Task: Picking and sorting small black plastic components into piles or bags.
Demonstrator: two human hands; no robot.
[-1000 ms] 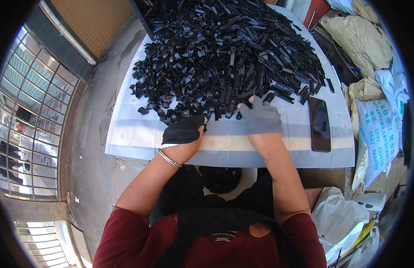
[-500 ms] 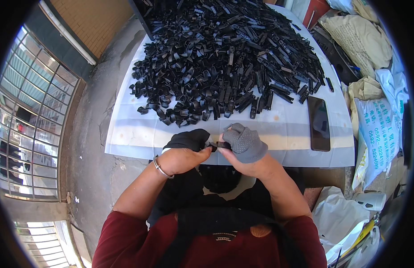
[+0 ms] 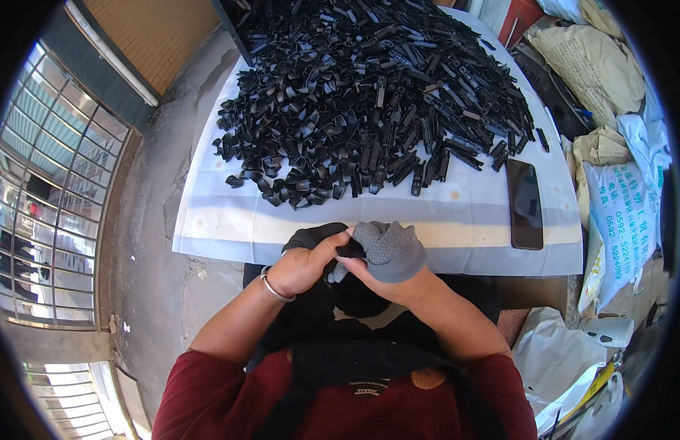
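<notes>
My left hand [image 3: 309, 262], in a black glove that leaves the thumb bare, is closed just beyond the table's near edge. Pressed against it is my right hand [image 3: 390, 253], in a grey dotted glove with the thumb bare too. A small black plastic part [image 3: 351, 250] is gripped between the two hands, mostly covered by fingers and thumbs. On the table beyond lies a big heap of black parts: short curved pieces [image 3: 281, 139] at the left and long narrow strips [image 3: 428, 132] at the right.
A white sheet [image 3: 457, 253] covers the table. At its right lies a dark phone [image 3: 524, 205]. Woven sacks [image 3: 589, 62] and a printed bag [image 3: 618, 220] crowd the right side, with a white plastic bag [image 3: 556, 352] lower down. A barred window [image 3: 54, 191] stands at the left.
Both hands have come closer together and turned, moving slightly toward me. The black part between them is now more hidden. The heap and the phone look the same.
</notes>
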